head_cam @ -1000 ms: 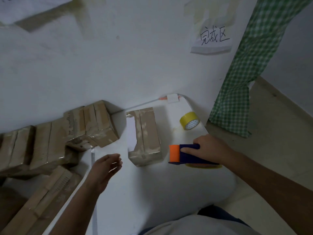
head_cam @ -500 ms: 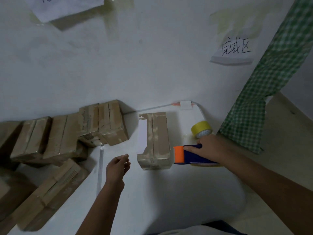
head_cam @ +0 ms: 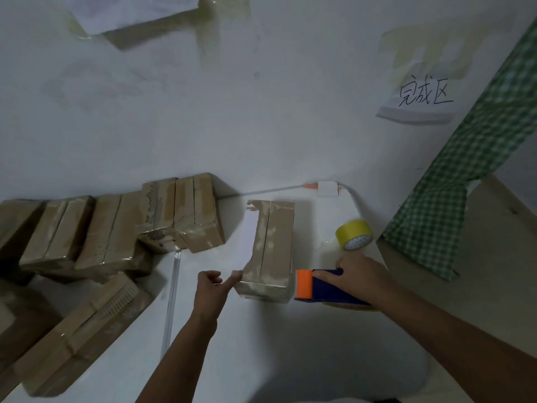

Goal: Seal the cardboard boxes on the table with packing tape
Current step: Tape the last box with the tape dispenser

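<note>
One cardboard box point(head_cam: 271, 248) lies alone on the white table point(head_cam: 276, 359), toward its far right part and a little out from the wall, with a seam running down the middle of its top and pale tape patches across it. A white strip, sheet or flap I cannot tell, runs along its left side. The left hand point(head_cam: 210, 289) is at the box's near left corner, its fingers curled and the thumb stretched out to touch that corner; whether it actually pinches anything I cannot tell. The right hand point(head_cam: 359, 276) grasps a tape dispenser point(head_cam: 319, 287) with a dark blue body and an orange front end, which sits just beside the box's near right corner.

A yellow tape roll point(head_cam: 354, 234) stands on edge near the table's far right corner, behind the right hand. More cardboard boxes point(head_cam: 122, 228) crowd the far left of the table along the wall, leaning on one another, and a long box point(head_cam: 78, 335) lies aslant at the near left edge; print on them is too small to read.

On the wall above the right end of the table hangs a paper sign point(head_cam: 418, 104) handwritten "完成区". Another sheet point(head_cam: 130, 10) is stuck at the top, its writing cut off. A green checked cloth point(head_cam: 453, 193) hangs at the right.
</note>
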Demonstrator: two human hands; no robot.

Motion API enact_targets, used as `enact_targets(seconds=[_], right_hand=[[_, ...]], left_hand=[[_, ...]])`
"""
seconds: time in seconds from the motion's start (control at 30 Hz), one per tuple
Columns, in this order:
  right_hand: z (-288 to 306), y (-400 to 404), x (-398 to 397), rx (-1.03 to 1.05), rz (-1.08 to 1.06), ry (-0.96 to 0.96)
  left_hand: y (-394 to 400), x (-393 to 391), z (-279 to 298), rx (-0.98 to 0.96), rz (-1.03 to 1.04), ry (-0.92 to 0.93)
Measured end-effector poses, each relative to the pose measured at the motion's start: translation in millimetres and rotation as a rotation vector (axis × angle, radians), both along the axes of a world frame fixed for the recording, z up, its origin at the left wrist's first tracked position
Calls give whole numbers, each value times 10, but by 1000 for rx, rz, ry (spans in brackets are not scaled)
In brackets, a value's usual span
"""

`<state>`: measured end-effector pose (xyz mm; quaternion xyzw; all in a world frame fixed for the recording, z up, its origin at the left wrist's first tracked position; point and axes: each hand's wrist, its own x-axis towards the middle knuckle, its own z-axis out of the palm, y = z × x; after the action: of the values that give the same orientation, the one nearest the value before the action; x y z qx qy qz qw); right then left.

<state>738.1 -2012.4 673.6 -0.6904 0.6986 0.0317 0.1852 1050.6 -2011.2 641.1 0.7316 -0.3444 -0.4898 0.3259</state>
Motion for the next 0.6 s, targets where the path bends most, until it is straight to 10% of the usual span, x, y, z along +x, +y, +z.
enact_targets(seconds=[0.6], right_hand=[[-158, 123, 293, 30, -87, 12]], left_hand=[[-230, 407, -172, -75, -105, -19]])
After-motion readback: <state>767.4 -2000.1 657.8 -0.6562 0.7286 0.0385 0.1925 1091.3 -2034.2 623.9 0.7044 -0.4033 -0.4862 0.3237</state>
